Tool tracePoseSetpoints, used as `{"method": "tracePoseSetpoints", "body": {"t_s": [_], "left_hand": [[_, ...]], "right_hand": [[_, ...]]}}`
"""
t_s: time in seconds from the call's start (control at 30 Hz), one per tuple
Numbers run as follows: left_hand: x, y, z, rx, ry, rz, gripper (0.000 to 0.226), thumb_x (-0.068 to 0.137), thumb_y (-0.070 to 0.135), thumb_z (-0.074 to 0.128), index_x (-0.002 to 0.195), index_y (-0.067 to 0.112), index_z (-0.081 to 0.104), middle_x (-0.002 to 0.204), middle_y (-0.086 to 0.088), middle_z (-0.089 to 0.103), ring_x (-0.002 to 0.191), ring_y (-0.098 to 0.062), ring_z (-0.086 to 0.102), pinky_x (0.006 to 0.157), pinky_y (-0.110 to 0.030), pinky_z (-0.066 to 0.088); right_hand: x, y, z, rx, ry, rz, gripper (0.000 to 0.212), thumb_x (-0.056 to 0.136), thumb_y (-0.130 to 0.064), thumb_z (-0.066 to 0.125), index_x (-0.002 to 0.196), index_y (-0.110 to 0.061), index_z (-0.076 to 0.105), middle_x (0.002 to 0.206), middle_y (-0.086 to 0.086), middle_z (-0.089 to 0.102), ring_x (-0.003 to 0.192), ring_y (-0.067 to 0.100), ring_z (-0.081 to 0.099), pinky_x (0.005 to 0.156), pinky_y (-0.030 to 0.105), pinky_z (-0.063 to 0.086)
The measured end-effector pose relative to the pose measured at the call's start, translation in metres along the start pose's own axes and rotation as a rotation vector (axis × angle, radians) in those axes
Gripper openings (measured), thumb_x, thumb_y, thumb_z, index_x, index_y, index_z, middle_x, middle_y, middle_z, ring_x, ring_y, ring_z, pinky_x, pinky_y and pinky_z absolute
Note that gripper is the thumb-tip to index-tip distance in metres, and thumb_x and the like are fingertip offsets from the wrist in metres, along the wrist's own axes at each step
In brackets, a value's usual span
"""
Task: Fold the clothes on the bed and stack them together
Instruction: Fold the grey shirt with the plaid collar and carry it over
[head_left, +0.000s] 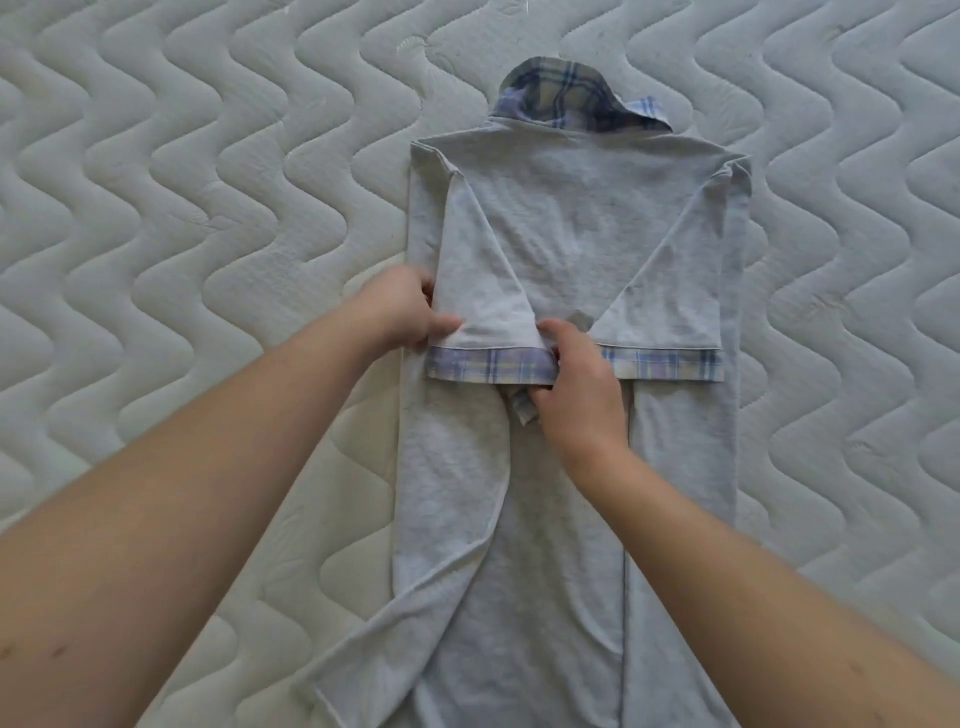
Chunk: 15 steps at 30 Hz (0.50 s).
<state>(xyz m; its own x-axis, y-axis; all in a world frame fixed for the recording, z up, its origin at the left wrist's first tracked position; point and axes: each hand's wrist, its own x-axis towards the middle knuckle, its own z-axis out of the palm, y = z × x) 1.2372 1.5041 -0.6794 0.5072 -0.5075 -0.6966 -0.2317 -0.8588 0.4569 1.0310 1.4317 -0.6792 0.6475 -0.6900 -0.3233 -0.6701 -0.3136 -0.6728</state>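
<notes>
Grey shirt (571, 249) lies mid-frame on the bed (182, 156); our left hand (400, 306) and right hand (576, 379) fingers pinch the left sleeve's plaid cuff (488, 366). We judge a tug could undo the side folds.

A quilted mattress (182, 156) fills the whole frame, edge to edge, from upper left to lower right. Its cover is pale grey-white, stitched in wavy, repeating lines that leave soft raised ridges between them. The light is even and diffuse, with only faint shading along the stitched grooves. No wall, floor or window shows anywhere in view.
</notes>
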Motion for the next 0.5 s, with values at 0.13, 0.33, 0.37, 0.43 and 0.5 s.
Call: {"method": "tracePoseSetpoints", "body": {"t_s": [0.13, 0.33, 0.37, 0.43, 0.5], "left_hand": [[-0.009, -0.003, 0.015, 0.063, 0.198, 0.075, 0.031, 0.082, 0.035, 0.078, 0.096, 0.017, 0.058, 0.091, -0.001, 0.062, 0.085, -0.020, 0.059, 0.075, -0.030, 0.044], [-0.052, -0.026, 0.042, -0.088, 0.491, 0.065, 0.032, 0.095, 0.036, 0.058, 0.106, 0.007, 0.053, 0.099, -0.011, 0.061, 0.092, -0.027, 0.056, 0.072, -0.031, 0.035], [-0.063, -0.033, 0.047, -0.103, 0.506, 0.061, 0.028, 0.096, 0.035, 0.056, 0.101, 0.007, 0.054, 0.097, -0.013, 0.063, 0.092, -0.030, 0.058, 0.071, -0.033, 0.037], [-0.088, -0.048, 0.061, -0.097, 0.472, 0.037, 0.026, 0.098, 0.036, 0.052, 0.086, 0.012, 0.054, 0.088, -0.013, 0.064, 0.089, -0.033, 0.060, 0.070, -0.036, 0.038], [-0.117, -0.064, 0.080, -0.060, 0.354, 0.018, 0.034, 0.099, 0.042, 0.049, 0.075, 0.019, 0.050, 0.076, -0.005, 0.060, 0.084, -0.031, 0.061, 0.064, -0.033, 0.034]], "right_hand": [[-0.003, 0.006, -0.007, -0.118, 0.032, -0.027, 0.057, 0.078, -0.001, 0.067, 0.131, -0.017, 0.053, 0.118, 0.004, 0.049, 0.100, 0.022, 0.051, 0.086, 0.034, 0.042], [-0.053, 0.015, -0.001, -0.065, 0.142, 0.158, 0.016, 0.092, -0.023, 0.056, 0.102, -0.014, 0.047, 0.094, 0.001, 0.055, 0.086, 0.028, 0.056, 0.073, 0.039, 0.042], [-0.064, 0.015, 0.003, -0.076, 0.100, 0.165, 0.015, 0.094, -0.027, 0.053, 0.101, -0.015, 0.049, 0.091, 0.002, 0.060, 0.084, 0.028, 0.058, 0.070, 0.039, 0.044], [-0.081, 0.012, 0.015, -0.105, -0.031, 0.192, 0.022, 0.096, -0.037, 0.051, 0.105, -0.017, 0.054, 0.094, 0.002, 0.067, 0.088, 0.028, 0.062, 0.072, 0.036, 0.046], [-0.091, 0.007, 0.029, -0.080, -0.154, 0.263, 0.033, 0.095, -0.047, 0.052, 0.111, -0.018, 0.056, 0.100, 0.003, 0.068, 0.094, 0.026, 0.063, 0.077, 0.035, 0.049]]}}
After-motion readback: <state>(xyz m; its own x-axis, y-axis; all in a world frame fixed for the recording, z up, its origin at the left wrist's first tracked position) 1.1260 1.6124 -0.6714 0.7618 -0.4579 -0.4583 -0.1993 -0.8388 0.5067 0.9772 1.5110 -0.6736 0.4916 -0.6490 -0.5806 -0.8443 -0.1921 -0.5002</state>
